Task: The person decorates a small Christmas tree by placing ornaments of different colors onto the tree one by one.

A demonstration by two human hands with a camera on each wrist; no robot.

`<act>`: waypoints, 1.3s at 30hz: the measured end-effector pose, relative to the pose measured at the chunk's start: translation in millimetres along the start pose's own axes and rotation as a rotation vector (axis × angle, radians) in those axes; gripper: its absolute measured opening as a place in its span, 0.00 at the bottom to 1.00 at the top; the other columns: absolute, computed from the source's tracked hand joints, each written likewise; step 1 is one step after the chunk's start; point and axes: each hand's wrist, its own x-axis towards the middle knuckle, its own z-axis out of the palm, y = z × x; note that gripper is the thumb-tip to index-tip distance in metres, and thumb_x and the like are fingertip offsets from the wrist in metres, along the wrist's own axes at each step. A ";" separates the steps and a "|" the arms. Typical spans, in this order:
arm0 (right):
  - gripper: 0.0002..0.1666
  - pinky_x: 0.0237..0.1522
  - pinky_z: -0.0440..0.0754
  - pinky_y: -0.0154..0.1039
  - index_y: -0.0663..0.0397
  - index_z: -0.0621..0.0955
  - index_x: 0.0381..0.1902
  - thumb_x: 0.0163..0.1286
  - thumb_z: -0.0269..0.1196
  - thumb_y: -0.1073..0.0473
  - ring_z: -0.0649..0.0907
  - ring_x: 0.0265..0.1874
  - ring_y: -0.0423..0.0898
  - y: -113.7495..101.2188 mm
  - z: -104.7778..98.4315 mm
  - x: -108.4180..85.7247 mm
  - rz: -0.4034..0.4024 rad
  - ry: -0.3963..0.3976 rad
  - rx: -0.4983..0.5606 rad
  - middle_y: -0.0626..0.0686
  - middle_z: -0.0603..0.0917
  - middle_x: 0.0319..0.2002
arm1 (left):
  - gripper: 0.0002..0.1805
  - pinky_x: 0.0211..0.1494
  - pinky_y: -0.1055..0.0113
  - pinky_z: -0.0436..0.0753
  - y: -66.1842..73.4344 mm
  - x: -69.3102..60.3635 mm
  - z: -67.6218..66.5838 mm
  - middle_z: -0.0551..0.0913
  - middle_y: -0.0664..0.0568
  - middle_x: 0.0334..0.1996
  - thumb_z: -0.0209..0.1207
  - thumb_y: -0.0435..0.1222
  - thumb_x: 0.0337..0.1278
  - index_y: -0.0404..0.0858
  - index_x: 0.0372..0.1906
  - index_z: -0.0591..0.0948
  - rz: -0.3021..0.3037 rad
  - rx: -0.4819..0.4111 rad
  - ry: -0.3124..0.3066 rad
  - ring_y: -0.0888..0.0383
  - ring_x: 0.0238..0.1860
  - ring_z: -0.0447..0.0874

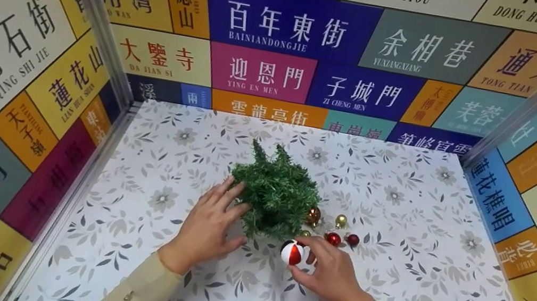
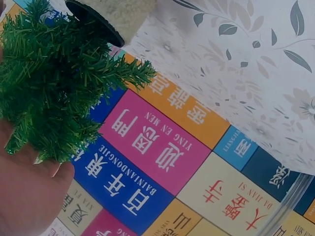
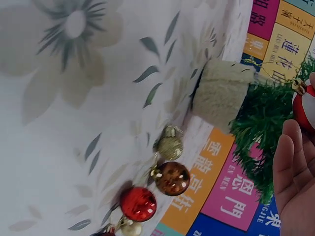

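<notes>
A small green artificial Christmas tree (image 1: 277,192) stands on the table, and its pale fabric-wrapped base (image 3: 221,93) shows in the right wrist view. My left hand (image 1: 210,224) is at the tree's left side, fingers extended and touching the branches; in the left wrist view part of that hand (image 2: 34,196) lies against the greenery. My right hand (image 1: 332,272) pinches a red-and-white Christmas ball (image 1: 292,254) just in front of the tree. The ball's gold cap and thin gold loop are visible in the right wrist view, where fingers partly hide it.
Several loose Christmas balls lie right of the tree: a copper one (image 1: 313,216), a small gold one (image 1: 341,220), a shiny red one (image 1: 333,239) and a dark red one (image 1: 353,240). Walls with colourful sign panels (image 1: 288,24) enclose the floral-patterned table (image 1: 165,156).
</notes>
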 end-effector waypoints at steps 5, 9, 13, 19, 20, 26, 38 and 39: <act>0.33 0.19 0.73 0.27 0.44 0.80 0.58 0.54 0.76 0.47 0.79 0.22 0.36 -9.4 3.7 7.6 0.013 -0.003 0.052 0.40 0.84 0.43 | 0.37 0.76 0.48 0.47 1.1 -0.2 -0.2 0.58 0.41 0.75 0.73 0.55 0.43 0.42 0.59 0.80 0.000 0.010 0.000 0.40 0.76 0.49; 0.33 0.23 0.77 0.28 0.45 0.79 0.59 0.56 0.76 0.49 0.80 0.23 0.37 -14.8 6.4 12.2 0.033 -0.009 0.137 0.43 0.84 0.45 | 0.38 0.77 0.50 0.45 1.2 -0.3 0.3 0.59 0.40 0.75 0.73 0.56 0.42 0.41 0.59 0.80 0.007 0.017 0.010 0.41 0.76 0.49; 0.33 0.24 0.81 0.33 0.46 0.79 0.60 0.57 0.76 0.51 0.81 0.24 0.39 -18.5 8.2 14.3 0.068 -0.017 0.224 0.44 0.84 0.46 | 0.39 0.77 0.50 0.46 1.4 0.5 2.4 0.59 0.40 0.75 0.73 0.55 0.41 0.41 0.59 0.80 0.018 0.015 0.027 0.42 0.76 0.50; 0.32 0.24 0.83 0.40 0.44 0.78 0.61 0.59 0.75 0.50 0.82 0.25 0.40 -24.4 11.7 16.7 0.118 -0.030 0.334 0.43 0.83 0.46 | 0.40 0.77 0.50 0.46 2.2 -1.0 5.0 0.58 0.40 0.76 0.72 0.56 0.43 0.40 0.61 0.78 0.019 0.012 0.038 0.42 0.76 0.50; 0.32 0.24 0.83 0.40 0.43 0.78 0.61 0.59 0.75 0.49 0.82 0.26 0.40 -25.5 12.2 17.0 0.131 -0.035 0.352 0.43 0.83 0.45 | 0.40 0.77 0.50 0.46 2.3 -1.7 5.4 0.58 0.40 0.76 0.72 0.56 0.43 0.40 0.62 0.78 0.018 0.010 0.041 0.42 0.76 0.50; 0.32 0.24 0.83 0.44 0.42 0.78 0.62 0.60 0.74 0.49 0.82 0.25 0.39 -30.5 14.8 19.1 0.185 -0.047 0.439 0.41 0.83 0.40 | 0.41 0.77 0.50 0.47 2.0 -4.6 8.2 0.58 0.39 0.76 0.73 0.54 0.43 0.40 0.63 0.77 0.022 -0.025 0.075 0.42 0.76 0.49; 0.32 0.23 0.83 0.39 0.47 0.78 0.61 0.60 0.74 0.51 0.83 0.25 0.41 -35.3 18.0 23.6 0.216 -0.059 0.523 0.45 0.84 0.39 | 0.34 0.65 0.47 0.70 2.7 -10.1 9.8 0.74 0.39 0.63 0.70 0.50 0.42 0.38 0.56 0.80 0.093 -0.042 0.301 0.42 0.66 0.69; 0.32 0.23 0.83 0.39 0.47 0.78 0.61 0.60 0.74 0.52 0.83 0.25 0.41 -35.4 18.3 23.8 0.213 -0.059 0.527 0.46 0.84 0.38 | 0.30 0.59 0.48 0.75 3.0 -10.8 9.6 0.77 0.41 0.58 0.69 0.49 0.43 0.37 0.52 0.81 0.114 -0.041 0.346 0.43 0.60 0.75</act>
